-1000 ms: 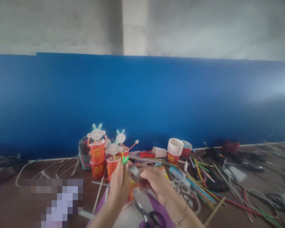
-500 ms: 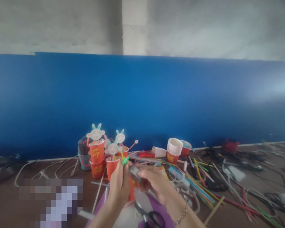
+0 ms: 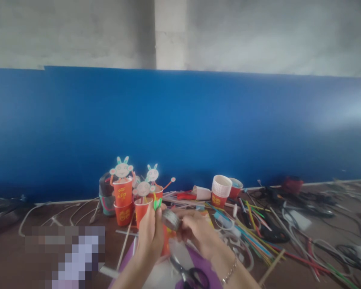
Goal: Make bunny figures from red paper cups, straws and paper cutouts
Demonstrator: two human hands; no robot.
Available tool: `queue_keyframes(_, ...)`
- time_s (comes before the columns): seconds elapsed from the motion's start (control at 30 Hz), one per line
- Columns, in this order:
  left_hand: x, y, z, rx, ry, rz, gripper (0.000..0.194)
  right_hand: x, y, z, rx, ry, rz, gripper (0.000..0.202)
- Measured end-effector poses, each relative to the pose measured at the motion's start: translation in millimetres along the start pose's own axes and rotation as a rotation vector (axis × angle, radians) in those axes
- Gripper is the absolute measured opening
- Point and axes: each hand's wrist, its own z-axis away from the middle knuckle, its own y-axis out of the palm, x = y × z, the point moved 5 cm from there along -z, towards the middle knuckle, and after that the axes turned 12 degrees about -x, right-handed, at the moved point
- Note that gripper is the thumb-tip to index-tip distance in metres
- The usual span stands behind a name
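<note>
My left hand [image 3: 150,235] is closed in a pinch, with small bright green straw pieces [image 3: 158,204] sticking up from its fingertips. A roll of clear or greyish tape [image 3: 171,220] is in the fingers of my right hand [image 3: 200,233], close beside the left fingertips. Partly hidden below my hands is an orange paper cup [image 3: 165,245]. Black-handled scissors [image 3: 195,276] lie on a purple sheet [image 3: 128,261] between my forearms. Just beyond my left hand stand orange cups [image 3: 122,192] topped by paper rabbit-eared figures [image 3: 143,188].
A stack of red-and-white paper cups [image 3: 220,190] stands at the back right, with a tipped cup [image 3: 202,192] beside it. Coloured straws and sticks [image 3: 255,237], cables [image 3: 331,241] and a glue gun [image 3: 275,228] clutter the right side. A blue panel [image 3: 180,128] rises behind the table.
The tape roll has turned in my right hand, so more of its round side shows. My right fingers have shifted slightly back to the right. My left hand has barely moved.
</note>
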Motion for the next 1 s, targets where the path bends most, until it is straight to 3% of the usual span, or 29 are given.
queue_keyframes(0.1, 0, 1.2, -1, 0.017, -0.014, 0.017, 0.035, 2, 0, 3, 0.076, 0.003, 0.005, 0.022)
queue_keyframes(0.3, -1, 0.8, 0, 0.011, 0.014, -0.013, 0.036, 2, 0, 1, 0.068, -0.046, 0.056, 0.020)
queue_keyframes(0.6, -2, -0.1, -1, -0.003, 0.076, -0.040, 0.035, 3, 4, 3, 0.022, -0.064, 0.088, 0.015)
queue_keyframes(0.77, -6, -3.1, 1, -0.015, 0.135, -0.065, 0.030, -5, 0, -3, -0.070, -0.020, 0.003, 0.023)
queue_keyframes(1.0, -11, -3.8, -1, -0.025, 0.218, -0.020, 0.029, 7, 1, 7, 0.050, -0.019, 0.045, 0.024)
